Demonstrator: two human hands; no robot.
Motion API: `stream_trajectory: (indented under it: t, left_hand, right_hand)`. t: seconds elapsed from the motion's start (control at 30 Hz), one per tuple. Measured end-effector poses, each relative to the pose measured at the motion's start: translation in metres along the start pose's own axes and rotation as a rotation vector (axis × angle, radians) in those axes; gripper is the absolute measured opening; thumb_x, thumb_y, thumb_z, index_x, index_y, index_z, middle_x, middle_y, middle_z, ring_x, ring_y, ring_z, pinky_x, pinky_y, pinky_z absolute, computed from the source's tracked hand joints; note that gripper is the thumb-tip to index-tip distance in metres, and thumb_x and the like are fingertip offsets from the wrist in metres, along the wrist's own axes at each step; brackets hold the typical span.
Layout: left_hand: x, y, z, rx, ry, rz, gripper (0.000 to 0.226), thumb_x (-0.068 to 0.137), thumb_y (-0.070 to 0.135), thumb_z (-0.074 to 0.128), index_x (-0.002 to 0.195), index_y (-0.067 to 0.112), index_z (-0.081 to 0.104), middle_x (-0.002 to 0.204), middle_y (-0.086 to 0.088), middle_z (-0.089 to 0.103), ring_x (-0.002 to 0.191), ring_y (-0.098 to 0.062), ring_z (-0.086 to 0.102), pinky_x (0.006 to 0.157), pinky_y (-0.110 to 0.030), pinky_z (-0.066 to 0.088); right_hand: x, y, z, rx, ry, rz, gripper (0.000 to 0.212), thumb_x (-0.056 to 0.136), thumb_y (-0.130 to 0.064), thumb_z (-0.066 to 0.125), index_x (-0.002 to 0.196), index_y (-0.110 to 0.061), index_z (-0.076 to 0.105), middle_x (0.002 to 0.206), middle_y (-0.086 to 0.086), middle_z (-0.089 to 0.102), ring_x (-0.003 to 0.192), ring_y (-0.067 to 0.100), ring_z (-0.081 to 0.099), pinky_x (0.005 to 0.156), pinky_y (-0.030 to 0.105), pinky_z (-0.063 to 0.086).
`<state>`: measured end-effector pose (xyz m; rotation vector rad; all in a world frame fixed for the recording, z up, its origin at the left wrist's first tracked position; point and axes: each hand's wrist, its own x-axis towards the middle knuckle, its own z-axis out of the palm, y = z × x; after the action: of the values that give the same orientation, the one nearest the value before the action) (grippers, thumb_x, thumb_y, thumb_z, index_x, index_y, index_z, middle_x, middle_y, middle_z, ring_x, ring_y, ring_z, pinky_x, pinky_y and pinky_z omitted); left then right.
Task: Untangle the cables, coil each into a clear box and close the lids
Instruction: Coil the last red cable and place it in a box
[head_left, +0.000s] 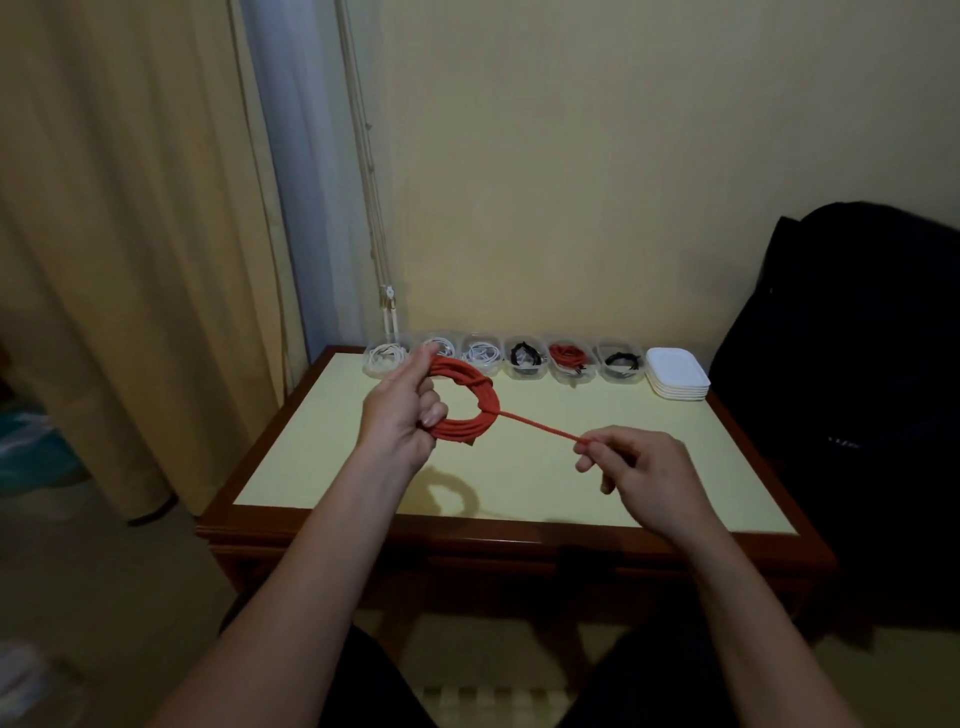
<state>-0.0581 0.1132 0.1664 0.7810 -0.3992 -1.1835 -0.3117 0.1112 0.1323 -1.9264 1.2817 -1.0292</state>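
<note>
A red cable (480, 402) is wound into a round coil, held up above the table. My left hand (402, 410) grips the coil's left side, fingers through the loop. A straight free end runs from the coil's right side to my right hand (641, 470), which pinches it between thumb and fingers. Along the table's back edge stands a row of several clear boxes (524, 358) without lids, holding coiled white, black and red cables. The leftmost boxes are partly hidden behind my left hand.
A stack of white lids (678, 380) sits at the right end of the row. The table (363, 499) has a pale yellow top and dark wooden rim. Curtains hang at the left, and a black bag (852, 364) stands to the right.
</note>
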Motion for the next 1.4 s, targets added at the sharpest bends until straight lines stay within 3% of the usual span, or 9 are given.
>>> stream_trajectory:
  t: [0.17, 0.37, 0.57, 0.73, 0.87, 0.97, 1.2, 1.33, 1.4]
  left_hand:
    - [-0.002, -0.001, 0.015, -0.146, -0.006, -0.054, 0.014, 0.101, 0.02, 0.056, 0.098, 0.01, 0.064, 0.045, 0.007, 0.023, 0.031, -0.005, 0.018, 0.031, -0.017, 0.019]
    - [-0.009, -0.006, 0.023, -0.383, 0.003, -0.167, 0.019, 0.102, 0.026, 0.053, 0.095, 0.011, 0.063, 0.041, 0.005, 0.032, 0.027, -0.006, 0.022, 0.029, -0.015, 0.022]
    - [-0.011, -0.017, 0.024, -0.421, 0.021, -0.215, 0.021, 0.101, 0.027, 0.054, 0.094, 0.011, 0.066, 0.042, 0.005, 0.024, 0.028, -0.006, 0.022, 0.03, -0.016, 0.022]
    - [-0.016, -0.022, 0.027, -0.409, 0.018, -0.207, 0.022, 0.102, 0.028, 0.054, 0.097, 0.011, 0.066, 0.043, 0.005, 0.024, 0.029, -0.006, 0.022, 0.031, -0.016, 0.024]
    - [-0.017, -0.024, 0.03, -0.388, 0.013, -0.18, 0.022, 0.103, 0.029, 0.051, 0.098, 0.012, 0.065, 0.044, 0.005, 0.024, 0.028, -0.006, 0.023, 0.032, -0.015, 0.024]
    - [-0.018, -0.023, 0.034, -0.331, 0.031, -0.14, 0.023, 0.103, 0.029, 0.051, 0.098, 0.012, 0.065, 0.045, 0.007, 0.023, 0.03, -0.005, 0.023, 0.032, -0.015, 0.025]
    - [-0.019, -0.028, 0.039, 0.074, 0.146, 0.066, 0.027, 0.099, 0.042, 0.056, 0.099, 0.021, 0.075, 0.085, -0.001, 0.055, 0.077, -0.014, 0.048, 0.072, -0.027, 0.042]
    - [-0.023, -0.031, 0.038, 0.112, 0.164, 0.179, 0.028, 0.1, 0.041, 0.057, 0.105, 0.02, 0.076, 0.086, -0.006, 0.052, 0.07, -0.015, 0.046, 0.066, -0.031, 0.046]
    - [-0.025, -0.03, 0.04, 0.121, 0.192, 0.226, 0.028, 0.1, 0.04, 0.057, 0.108, 0.021, 0.075, 0.092, -0.004, 0.059, 0.082, -0.017, 0.057, 0.077, -0.037, 0.053]
  right_hand:
    - [-0.004, 0.002, 0.002, -0.065, 0.089, -0.091, 0.026, 0.099, -0.007, 0.06, 0.103, -0.03, 0.073, 0.076, -0.016, 0.073, 0.057, 0.008, 0.057, 0.061, 0.032, 0.05]
    - [-0.014, 0.007, 0.049, -0.318, 0.194, -0.362, 0.019, 0.092, -0.006, 0.066, 0.098, -0.024, 0.069, 0.093, -0.013, 0.068, 0.089, 0.01, 0.064, 0.08, 0.042, 0.052]
    - [-0.01, -0.005, 0.079, -0.252, 0.209, -0.323, 0.007, 0.09, -0.006, 0.07, 0.091, -0.012, 0.073, 0.084, -0.003, 0.06, 0.076, 0.01, 0.056, 0.07, 0.029, 0.047]
    - [-0.003, -0.031, 0.087, 0.377, 0.235, 0.127, 0.006, 0.09, -0.004, 0.07, 0.091, -0.008, 0.075, 0.075, 0.002, 0.076, 0.075, 0.01, 0.075, 0.076, 0.022, 0.057]
    - [0.004, -0.05, 0.086, 1.084, 0.317, 0.368, 0.009, 0.09, 0.01, 0.065, 0.099, 0.009, 0.068, 0.102, 0.027, 0.073, 0.093, 0.029, 0.076, 0.08, 0.03, 0.062]
    - [0.003, -0.057, 0.084, 1.379, 0.268, 0.408, 0.021, 0.093, 0.013, 0.058, 0.113, 0.017, 0.062, 0.115, 0.027, 0.069, 0.106, 0.029, 0.072, 0.079, 0.027, 0.061]
    - [0.001, -0.061, 0.082, 1.522, 0.068, 0.387, 0.018, 0.098, 0.001, 0.055, 0.111, 0.0, 0.066, 0.116, 0.019, 0.07, 0.111, 0.026, 0.069, 0.085, 0.034, 0.059]
    - [-0.004, -0.068, 0.075, 1.45, -0.068, 0.412, 0.026, 0.099, -0.011, 0.046, 0.11, -0.012, 0.069, 0.108, 0.007, 0.07, 0.104, 0.025, 0.062, 0.081, 0.036, 0.048]
    - [-0.006, -0.072, 0.075, 1.459, -0.088, 0.406, 0.029, 0.097, -0.012, 0.045, 0.109, -0.011, 0.07, 0.107, 0.007, 0.069, 0.099, 0.024, 0.059, 0.079, 0.036, 0.046]
